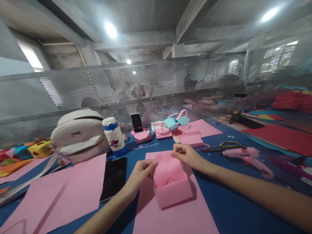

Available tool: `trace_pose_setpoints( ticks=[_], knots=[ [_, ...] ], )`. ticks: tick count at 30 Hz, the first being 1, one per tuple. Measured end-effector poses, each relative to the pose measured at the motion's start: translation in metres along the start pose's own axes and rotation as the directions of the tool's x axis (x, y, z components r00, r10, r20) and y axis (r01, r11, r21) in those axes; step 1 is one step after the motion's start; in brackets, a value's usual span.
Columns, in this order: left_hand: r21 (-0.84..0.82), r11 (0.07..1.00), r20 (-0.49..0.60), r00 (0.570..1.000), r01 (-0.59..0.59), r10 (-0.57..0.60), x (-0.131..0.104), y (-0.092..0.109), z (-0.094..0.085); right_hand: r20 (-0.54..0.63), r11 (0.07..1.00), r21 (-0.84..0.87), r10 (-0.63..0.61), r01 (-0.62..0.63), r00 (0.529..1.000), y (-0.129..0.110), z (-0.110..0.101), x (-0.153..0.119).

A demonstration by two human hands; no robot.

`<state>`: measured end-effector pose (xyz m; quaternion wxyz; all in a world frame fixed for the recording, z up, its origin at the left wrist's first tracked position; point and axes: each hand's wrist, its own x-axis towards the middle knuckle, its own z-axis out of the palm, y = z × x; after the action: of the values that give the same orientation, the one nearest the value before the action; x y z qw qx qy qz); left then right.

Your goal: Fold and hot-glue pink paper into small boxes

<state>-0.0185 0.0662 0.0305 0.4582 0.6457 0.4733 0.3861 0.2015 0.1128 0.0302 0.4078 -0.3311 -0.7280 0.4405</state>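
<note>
A folded pink paper pouch (173, 194) with its flap raised rests on a flat pink sheet (151, 221) at the lower middle. My left hand (141, 172) pinches the left edge of the flap between thumb and finger. At the flap's upper right edge, my right hand (182, 154) is closed on the paper in a pinch. The inside of the pouch faces me, with folded paper edges showing in it.
A pink glue gun (248, 157) and scissors (221, 146) lie at right. Small pink bags (142, 136) stand ahead. A bottle (114, 138), white backpack (80, 135), dark tablet (114, 178) and pink sheets (65, 191) are at left. Behind rises a perforated metal screen (109, 84).
</note>
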Motion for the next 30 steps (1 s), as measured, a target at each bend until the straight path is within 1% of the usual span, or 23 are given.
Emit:
trace_pose_setpoints(
  ticks=[3,6,10,13,18,22,24,27,30],
  knots=[
    [0.009,1.000,0.009,1.000,-0.011,0.011,0.003,-0.003,-0.004,0.045,1.000,-0.021,-0.006,0.007,0.999,0.005,-0.003,0.004],
    [0.031,0.999,0.021,1.000,-0.021,0.021,0.004,-0.003,-0.005,0.086,1.000,-0.021,0.002,0.000,0.996,0.008,0.000,0.004],
    [0.045,0.999,0.061,0.998,-0.020,0.017,0.003,-0.002,-0.003,0.102,1.000,-0.007,0.001,0.000,0.995,0.009,0.005,0.001],
    [0.039,0.999,0.049,0.998,-0.031,0.029,0.003,-0.001,-0.002,0.084,1.000,0.005,0.006,-0.006,0.996,0.008,0.006,0.001],
    [0.019,0.998,-0.003,0.999,-0.052,0.052,0.003,-0.001,-0.004,0.010,0.999,0.030,0.013,-0.013,1.000,0.004,0.004,0.003],
    [-0.006,1.000,0.026,0.999,-0.021,0.021,0.000,0.001,-0.001,-0.012,0.999,0.035,0.015,-0.015,1.000,-0.002,0.003,0.001],
    [-0.011,1.000,0.046,0.999,-0.002,0.003,-0.003,0.003,0.003,0.001,0.999,0.036,0.017,-0.017,1.000,-0.004,0.004,-0.001],
    [-0.001,1.000,0.045,0.999,0.007,-0.007,-0.008,0.005,0.007,0.036,0.998,0.039,0.041,-0.043,0.998,-0.005,0.009,-0.006],
    [0.022,1.000,0.027,1.000,0.009,-0.009,-0.010,0.003,0.011,0.108,0.997,0.002,0.079,-0.080,0.991,-0.007,0.014,-0.011]
  ],
)
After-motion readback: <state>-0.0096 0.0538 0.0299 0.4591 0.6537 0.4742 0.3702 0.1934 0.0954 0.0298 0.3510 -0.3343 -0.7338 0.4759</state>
